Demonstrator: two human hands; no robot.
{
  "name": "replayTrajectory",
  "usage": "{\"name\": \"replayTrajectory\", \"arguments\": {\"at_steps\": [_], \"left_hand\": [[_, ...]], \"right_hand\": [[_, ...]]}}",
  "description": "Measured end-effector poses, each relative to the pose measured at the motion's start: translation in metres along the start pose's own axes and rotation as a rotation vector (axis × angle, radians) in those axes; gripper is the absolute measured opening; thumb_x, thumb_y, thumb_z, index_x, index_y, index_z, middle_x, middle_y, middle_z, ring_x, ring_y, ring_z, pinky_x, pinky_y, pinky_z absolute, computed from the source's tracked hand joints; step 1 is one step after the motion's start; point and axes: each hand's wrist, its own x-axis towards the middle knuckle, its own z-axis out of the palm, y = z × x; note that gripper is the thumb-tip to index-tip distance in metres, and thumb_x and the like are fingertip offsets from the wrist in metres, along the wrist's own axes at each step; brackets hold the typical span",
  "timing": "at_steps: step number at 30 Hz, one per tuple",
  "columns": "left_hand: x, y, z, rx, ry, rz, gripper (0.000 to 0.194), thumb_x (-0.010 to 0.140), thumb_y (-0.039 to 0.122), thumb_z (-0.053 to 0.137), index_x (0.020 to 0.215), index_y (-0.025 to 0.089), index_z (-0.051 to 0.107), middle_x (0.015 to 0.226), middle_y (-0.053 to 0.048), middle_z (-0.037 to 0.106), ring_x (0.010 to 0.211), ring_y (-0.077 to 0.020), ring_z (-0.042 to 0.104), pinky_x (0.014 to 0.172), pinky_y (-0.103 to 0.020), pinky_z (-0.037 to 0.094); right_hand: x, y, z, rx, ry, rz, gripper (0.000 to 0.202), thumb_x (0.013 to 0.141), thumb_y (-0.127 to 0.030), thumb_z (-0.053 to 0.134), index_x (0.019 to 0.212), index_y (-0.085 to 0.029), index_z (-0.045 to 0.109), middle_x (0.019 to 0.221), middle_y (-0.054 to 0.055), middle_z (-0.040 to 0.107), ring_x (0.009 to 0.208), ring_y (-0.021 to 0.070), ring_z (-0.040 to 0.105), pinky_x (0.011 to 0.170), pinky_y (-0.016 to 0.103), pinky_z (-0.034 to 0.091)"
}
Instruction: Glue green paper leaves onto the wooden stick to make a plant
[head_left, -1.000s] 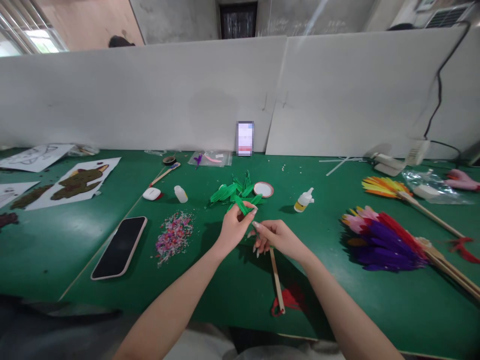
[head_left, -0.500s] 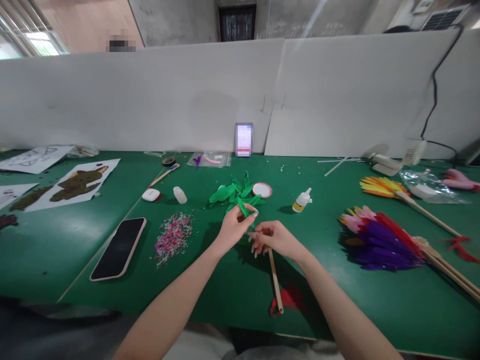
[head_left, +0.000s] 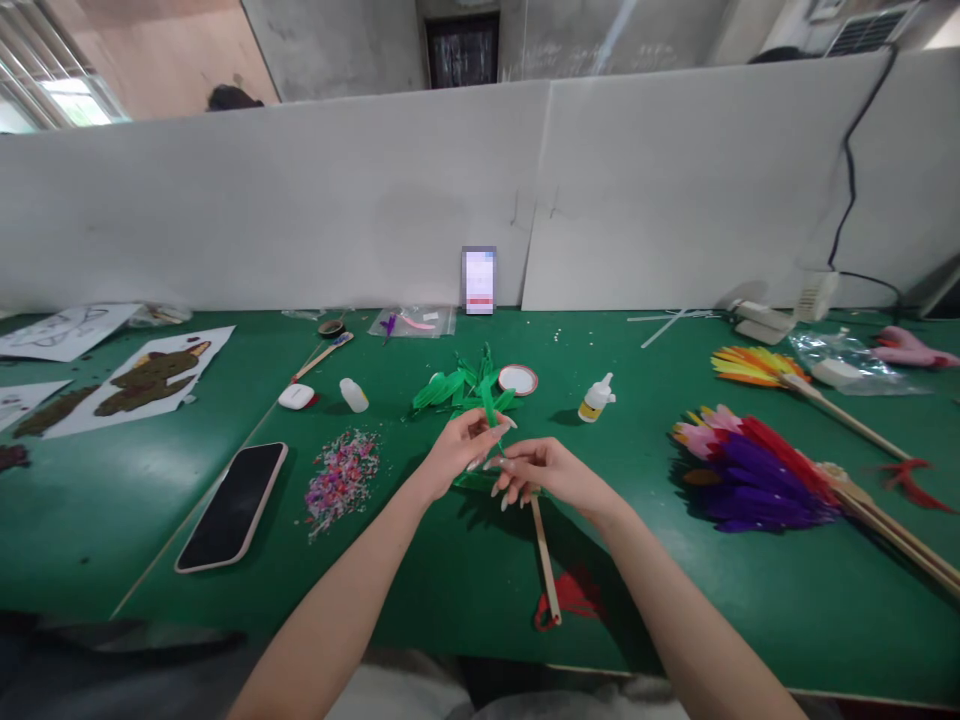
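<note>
My left hand (head_left: 463, 448) is closed in a pinch on a green leaf-shaped piece (head_left: 489, 402), its tip pointing up and away from me. Close on the right, my right hand (head_left: 551, 470) has its thumb and fingertips together at the thin lower stem of that same piece. Just beyond both hands lies a pile of similar green leaf pieces (head_left: 442, 392). A flat wooden stick (head_left: 547, 565) runs out from under my right hand toward me, with a red tassel (head_left: 576, 597) at its near end. More green material beneath the hands is partly hidden.
Left: a phone (head_left: 232, 508), scattered colourful bits (head_left: 343, 478), a white bottle (head_left: 353, 395), a white case (head_left: 297, 397). Right: a glue bottle (head_left: 596, 399), a purple-and-red feathery fan (head_left: 772, 475), a yellow one (head_left: 757, 368). A round white lid (head_left: 518, 379) sits beyond the hands.
The green leaf piece has turned more upright in my left hand. My right fingertips have shifted slightly up at its stem. The whole view has moved a little.
</note>
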Motion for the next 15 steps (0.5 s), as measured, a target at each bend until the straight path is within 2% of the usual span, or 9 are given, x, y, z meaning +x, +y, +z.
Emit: {"name": "replayTrajectory", "arguments": {"at_steps": [2, 6, 9, 15], "left_hand": [[-0.0001, 0.0, -0.0018, 0.018, -0.005, -0.021, 0.033, 0.071, 0.043, 0.065, 0.084, 0.013, 0.061, 0.049, 0.007, 0.041, 0.04, -0.0038, 0.032, 0.039, -0.019, 0.023], [0.0015, -0.0032, -0.0023, 0.064, 0.082, -0.036, 0.03, 0.068, 0.041, 0.068, 0.066, 0.013, 0.058, 0.043, 0.007, 0.039, 0.038, -0.0035, 0.031, 0.038, -0.019, 0.02], [0.0016, -0.0035, 0.0003, 0.057, 0.105, -0.027, 0.03, 0.066, 0.041, 0.069, 0.063, 0.013, 0.057, 0.042, 0.008, 0.039, 0.037, -0.0036, 0.03, 0.039, -0.019, 0.02], [-0.0013, -0.0027, 0.0069, 0.089, 0.127, 0.0, 0.03, 0.065, 0.04, 0.07, 0.065, 0.011, 0.061, 0.052, 0.003, 0.051, 0.045, -0.0053, 0.038, 0.043, -0.019, 0.025]], "right_hand": [[-0.0022, -0.0033, -0.001, 0.019, -0.032, -0.001, 0.036, 0.073, -0.044, 0.065, 0.088, -0.011, 0.064, 0.074, 0.008, 0.071, 0.056, 0.0117, 0.065, 0.047, 0.018, 0.047], [-0.0049, -0.0053, -0.0016, -0.01, -0.04, 0.005, 0.038, 0.072, -0.041, 0.067, 0.094, -0.011, 0.064, 0.075, 0.009, 0.071, 0.057, 0.0123, 0.066, 0.048, 0.019, 0.048], [-0.0035, -0.0023, -0.0005, -0.058, 0.001, -0.004, 0.036, 0.073, -0.043, 0.066, 0.09, -0.012, 0.063, 0.074, 0.008, 0.071, 0.056, 0.0117, 0.065, 0.048, 0.019, 0.047], [0.0017, 0.0038, 0.0016, -0.133, 0.08, -0.065, 0.036, 0.074, -0.048, 0.062, 0.081, -0.013, 0.06, 0.067, 0.006, 0.069, 0.05, 0.0108, 0.062, 0.042, 0.018, 0.041]]}}
